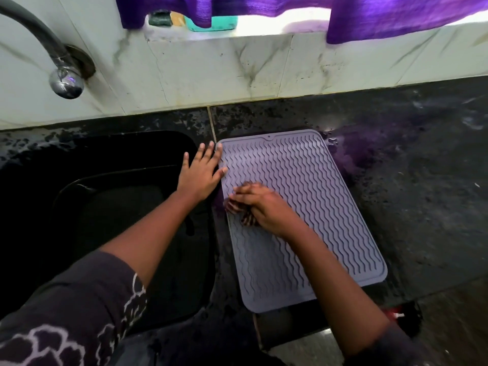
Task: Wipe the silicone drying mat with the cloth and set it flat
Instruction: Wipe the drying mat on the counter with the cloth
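Observation:
A grey-lilac silicone drying mat [317,207] with wavy ridges lies flat on the black counter, right of the sink. My right hand [266,207] presses a small dark striped cloth [244,210] onto the mat's left middle part; most of the cloth is hidden under my fingers. Spread flat at the mat's upper left corner is my left hand [202,173], its thumb and a fingertip touching the mat's edge while the rest lies over the counter strip beside the sink.
A black sink [79,207] fills the left side, with a curved tap [58,62] on the tiled wall above it. The wet black counter [409,167] extends to the right. A purple curtain [369,14] hangs over the window sill, where a teal container [214,23] stands.

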Available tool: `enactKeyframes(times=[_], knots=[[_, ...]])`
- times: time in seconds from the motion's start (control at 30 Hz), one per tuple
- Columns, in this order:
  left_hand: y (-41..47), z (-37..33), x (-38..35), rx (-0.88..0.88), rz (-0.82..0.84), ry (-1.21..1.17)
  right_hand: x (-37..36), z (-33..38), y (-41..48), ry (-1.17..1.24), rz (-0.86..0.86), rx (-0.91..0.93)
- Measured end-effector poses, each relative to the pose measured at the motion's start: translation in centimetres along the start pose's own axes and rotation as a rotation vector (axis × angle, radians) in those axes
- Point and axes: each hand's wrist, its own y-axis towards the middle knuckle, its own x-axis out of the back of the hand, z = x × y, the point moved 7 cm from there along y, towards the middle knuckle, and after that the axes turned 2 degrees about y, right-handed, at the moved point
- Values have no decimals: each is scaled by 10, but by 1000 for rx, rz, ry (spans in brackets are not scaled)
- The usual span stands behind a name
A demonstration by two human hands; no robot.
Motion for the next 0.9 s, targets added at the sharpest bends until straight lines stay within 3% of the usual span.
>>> enactKeyframes(times=[0.13, 0.3, 0.43, 0.5, 0.57, 0.67, 0.77, 0.9], knots=[[-31, -10, -15, 58, -22, -154, -20, -2, 10, -170, 95, -34], [-28, -12, -14, 97, 22, -140, -33, 3, -41, -128, 112, 0], [-30, -14, -12, 117, 34, -148, -49, 9, -85, -140, 254, 7], [-30, -15, -12, 124, 43, -150, -38, 11, -79, -32, 290, 8], [-30, -15, -12, 124, 55, -147, -18, 13, -61, 130, 216, -2], [-31, -14, -11, 118, 59, -140, -5, 9, -27, 12, 46, 14], [-32, -15, -12, 117, 56, -142, -25, 6, -19, -149, 94, 11], [-33, -14, -11, 123, 48, -134, -35, 5, -48, -108, 91, 36]])
